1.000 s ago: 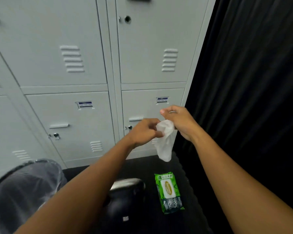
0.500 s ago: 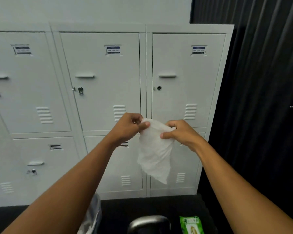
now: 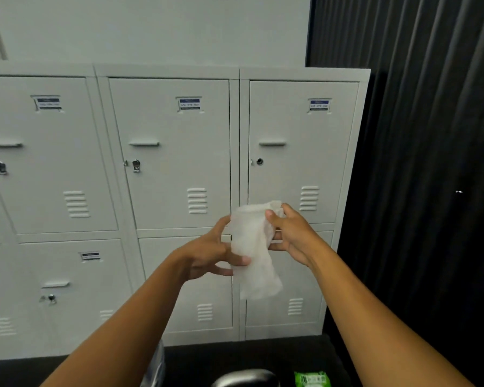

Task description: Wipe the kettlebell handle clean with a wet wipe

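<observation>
Wipe's now shaken out wider, pinched in both hands well above the kettlebell handle, so scrubbing's probably next.

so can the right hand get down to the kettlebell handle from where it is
Probably yes. The right hand holds the wet wipe with the left hand, high above the kettlebell handle at the bottom edge. Nothing lies between, though it would have to drop well down.

White wet wipe hangs crumpled, unfolded, up high; kettlebell handle curves dark at bottom edge
</observation>
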Tool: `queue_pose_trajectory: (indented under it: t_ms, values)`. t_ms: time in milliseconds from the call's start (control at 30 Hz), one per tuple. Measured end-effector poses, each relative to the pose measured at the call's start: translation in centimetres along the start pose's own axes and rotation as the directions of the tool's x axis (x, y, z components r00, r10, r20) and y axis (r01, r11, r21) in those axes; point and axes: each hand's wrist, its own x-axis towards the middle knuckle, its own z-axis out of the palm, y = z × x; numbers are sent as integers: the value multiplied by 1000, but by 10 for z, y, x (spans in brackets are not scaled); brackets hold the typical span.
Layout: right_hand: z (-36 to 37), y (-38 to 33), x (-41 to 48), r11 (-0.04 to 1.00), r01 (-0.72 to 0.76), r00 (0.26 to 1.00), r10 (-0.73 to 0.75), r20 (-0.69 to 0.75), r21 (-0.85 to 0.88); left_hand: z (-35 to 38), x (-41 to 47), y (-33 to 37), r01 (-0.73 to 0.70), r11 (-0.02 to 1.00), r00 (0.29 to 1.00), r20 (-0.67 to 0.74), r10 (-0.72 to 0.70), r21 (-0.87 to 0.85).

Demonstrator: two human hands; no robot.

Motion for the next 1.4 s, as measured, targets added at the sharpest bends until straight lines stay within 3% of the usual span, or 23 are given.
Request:
queue_pose_trajectory:
  t_ms: [67,133,233,367,500,700,900,1033,1167,1233,1400]
  values:
    - [-7,0,-1,999,-53,999,53,8,-2,4,2,-5,-32,997,996,-88,25,-72]
    - [-20,3,-4,995,-99,989,95,115,24,3,5,-6,-106,982,983,-164,80,-157]
    - [-30,4,-10,996,-80,964,90,248,-50,-2,6,-5,-207,972,964,-191,184,-111]
    - [-21,1,-12,983,12,982,22,187,-183,-8,6,-6,-264,951,922,-246,298,162]
    - [-9,2,-8,894,99,995,-76,71,-437,-12,8,-7,-193,862,848,-362,387,468]
    - [-1,-3,-4,861,94,996,-78,53,-501,-10,-3,0,-212,886,740,-525,421,412]
    - [5,-8,-8,701,202,971,-237,43,-684,-22,-14,7,-171,862,737,-518,433,478]
    - [8,-7,-16,793,193,977,-210,38,-578,-25,-17,7,-153,854,773,-478,417,498]
    - [7,-1,-26,954,106,994,-93,59,-279,-18,-14,2,-230,875,810,-415,415,426]
    - [5,9,-32,981,79,993,-61,105,-178,-12,-12,-3,-262,862,814,-381,439,434]
    - [7,46,-36,954,22,988,25,154,-299,8,-8,-28,-221,861,825,-384,415,458]
